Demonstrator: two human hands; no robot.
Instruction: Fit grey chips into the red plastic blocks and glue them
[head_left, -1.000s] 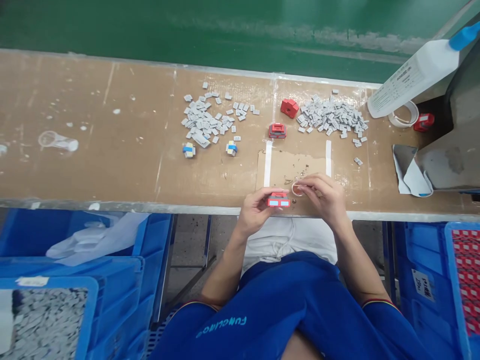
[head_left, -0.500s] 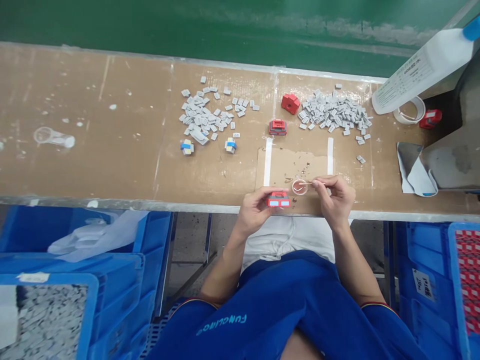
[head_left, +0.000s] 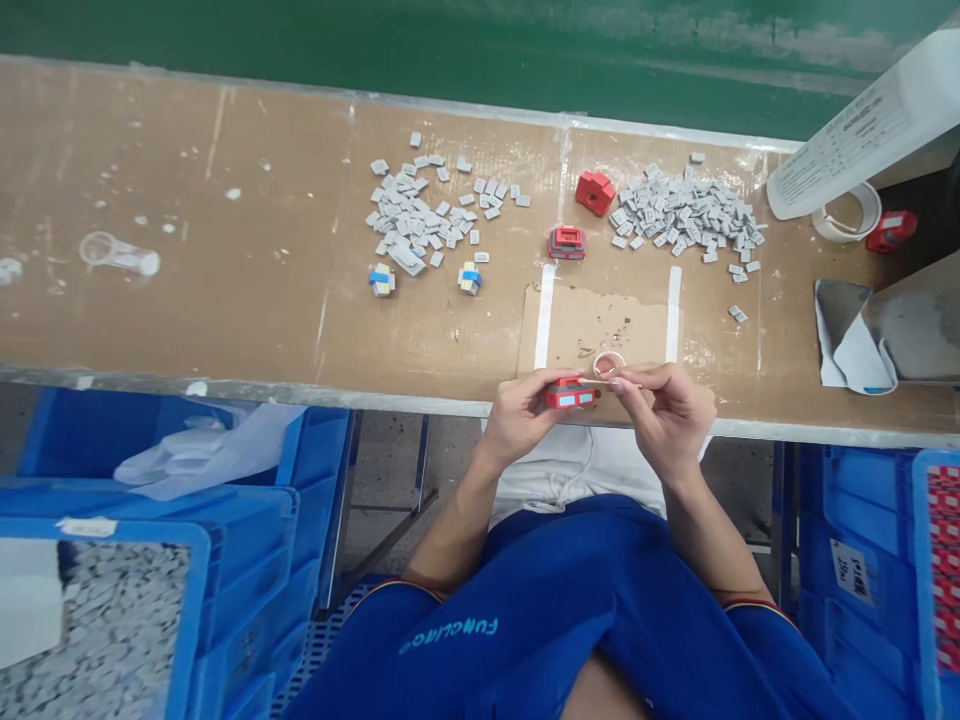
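My left hand (head_left: 523, 412) grips a small red and grey plastic part (head_left: 571, 394) with two pale windows on its front, near the table edge. Between the fingertips of my right hand (head_left: 670, 415) is a thin stick (head_left: 600, 383), its tip at the top of the red part. Just behind the stick stands a small round cup (head_left: 608, 362) with a reddish-brown inside. A similar red and grey part (head_left: 568, 242) and a plain red piece (head_left: 595, 192) lie farther back on the table.
Piles of small grey pieces lie at the back left (head_left: 420, 210) and back right (head_left: 690, 210). A white bottle (head_left: 862, 130) leans over a tape roll (head_left: 872, 212) at right. Two blue-banded blocks, one of them this block (head_left: 470, 279), sit mid-table. Blue crates (head_left: 247, 560) flank me below.
The stick has moved left from over the cup to the top of the red part. My left hand has turned the part slightly. The whole view has shifted a little.
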